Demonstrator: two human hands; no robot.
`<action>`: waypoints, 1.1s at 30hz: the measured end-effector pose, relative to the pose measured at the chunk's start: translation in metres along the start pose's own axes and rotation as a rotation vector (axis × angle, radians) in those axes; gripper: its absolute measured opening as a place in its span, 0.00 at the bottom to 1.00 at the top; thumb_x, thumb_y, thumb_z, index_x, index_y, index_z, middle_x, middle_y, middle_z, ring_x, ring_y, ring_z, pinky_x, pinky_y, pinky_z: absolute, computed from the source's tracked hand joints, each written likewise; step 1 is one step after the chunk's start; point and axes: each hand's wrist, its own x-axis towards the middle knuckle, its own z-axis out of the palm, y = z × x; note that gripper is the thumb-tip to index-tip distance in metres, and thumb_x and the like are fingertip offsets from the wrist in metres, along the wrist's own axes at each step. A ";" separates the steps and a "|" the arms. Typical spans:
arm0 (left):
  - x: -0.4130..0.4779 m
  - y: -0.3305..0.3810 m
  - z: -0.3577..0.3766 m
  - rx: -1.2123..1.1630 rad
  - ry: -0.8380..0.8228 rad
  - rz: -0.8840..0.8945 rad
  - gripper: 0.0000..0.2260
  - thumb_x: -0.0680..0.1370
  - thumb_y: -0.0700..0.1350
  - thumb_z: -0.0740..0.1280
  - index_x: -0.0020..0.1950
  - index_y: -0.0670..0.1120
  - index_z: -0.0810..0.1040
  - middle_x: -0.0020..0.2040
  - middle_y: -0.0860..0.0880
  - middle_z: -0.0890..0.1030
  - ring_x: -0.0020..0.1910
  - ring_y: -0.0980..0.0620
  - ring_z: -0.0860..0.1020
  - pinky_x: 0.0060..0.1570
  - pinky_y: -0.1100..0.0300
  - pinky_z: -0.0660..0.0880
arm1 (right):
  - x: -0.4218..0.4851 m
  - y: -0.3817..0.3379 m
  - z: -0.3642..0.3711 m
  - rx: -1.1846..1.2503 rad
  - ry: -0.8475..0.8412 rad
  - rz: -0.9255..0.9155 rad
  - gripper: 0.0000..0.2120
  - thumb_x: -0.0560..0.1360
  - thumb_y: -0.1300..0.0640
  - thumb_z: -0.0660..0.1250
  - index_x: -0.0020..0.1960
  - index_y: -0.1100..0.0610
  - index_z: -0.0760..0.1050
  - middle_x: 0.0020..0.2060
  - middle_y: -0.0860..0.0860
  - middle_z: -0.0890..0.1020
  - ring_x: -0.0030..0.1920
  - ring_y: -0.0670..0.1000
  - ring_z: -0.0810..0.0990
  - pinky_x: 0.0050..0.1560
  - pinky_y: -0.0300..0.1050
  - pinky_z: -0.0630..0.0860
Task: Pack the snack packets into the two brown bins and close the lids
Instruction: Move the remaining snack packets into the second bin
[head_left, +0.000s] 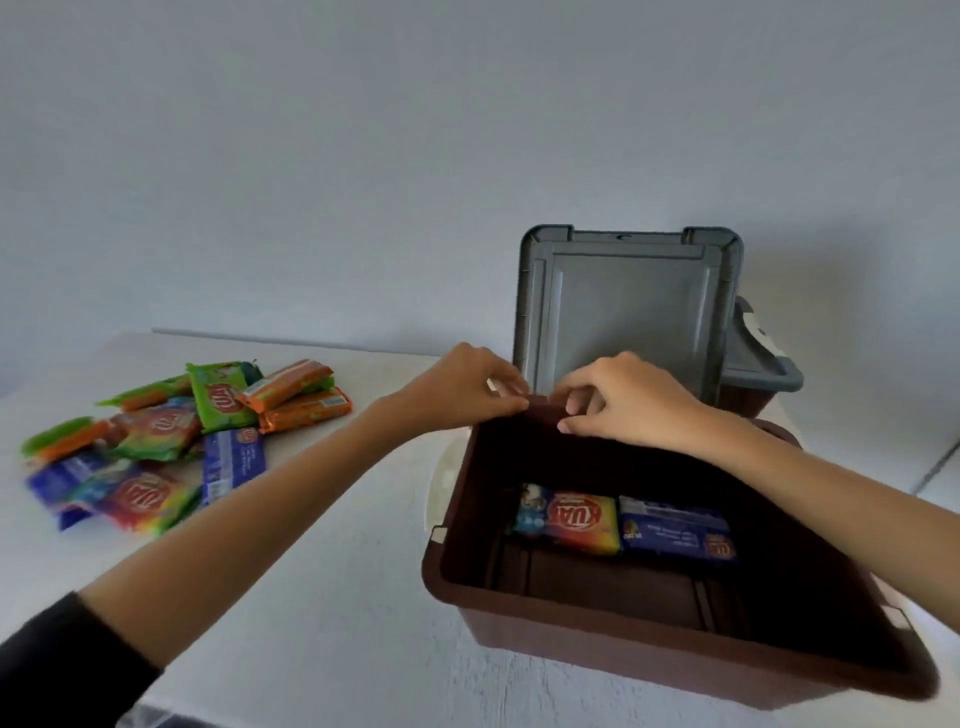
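Snack packets (156, 441) lie in a loose heap on the left part of the white table (322, 597), well apart from the bins; the heap contains green, orange, blue and multicoloured wrappers, several overlapping. Two further packets lie flat on the floor of the near brown bin (675, 660), against its far wall: a multicoloured packet (569, 521) on the left and a blue packet (675, 527) on the right, side by side and touching or nearly so. The near brown bin stands open on the right part of the table, and its grey lid (623, 312) stands upright behind the far rim. A second brown bin (748, 402) with a grey lid (761, 358) in place sits behind it, mostly hidden by the raised lid. Both hands meet at the far rim of the near bin. The left hand (462, 387) has its fingers curled and pinched onto the rim at the left corner. The right hand (628, 402) rests over the same rim just beside it, fingers bent and pressed against the edge, thumb on the inner side. Both forearms reach in from below, the left with a dark sleeve (62, 670) pushed up.
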 end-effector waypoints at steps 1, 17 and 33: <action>-0.010 -0.012 -0.011 -0.001 0.042 -0.043 0.11 0.75 0.45 0.69 0.54 0.43 0.82 0.50 0.46 0.84 0.46 0.53 0.82 0.49 0.68 0.75 | 0.010 -0.014 -0.001 0.031 0.026 -0.040 0.15 0.72 0.50 0.70 0.58 0.49 0.77 0.46 0.44 0.82 0.43 0.44 0.78 0.46 0.43 0.77; -0.207 -0.203 -0.029 0.101 0.208 -1.088 0.26 0.77 0.53 0.61 0.74 0.50 0.59 0.73 0.40 0.56 0.72 0.37 0.52 0.70 0.47 0.54 | 0.170 -0.252 0.144 -0.081 -0.308 -0.584 0.29 0.73 0.49 0.67 0.71 0.51 0.63 0.62 0.63 0.68 0.55 0.59 0.70 0.43 0.46 0.69; -0.217 -0.249 0.001 0.121 0.468 -0.895 0.14 0.80 0.47 0.58 0.53 0.39 0.78 0.67 0.42 0.66 0.68 0.42 0.64 0.65 0.54 0.65 | 0.203 -0.249 0.202 -0.007 -0.242 -0.530 0.15 0.77 0.49 0.62 0.43 0.60 0.78 0.61 0.58 0.71 0.59 0.57 0.72 0.53 0.44 0.67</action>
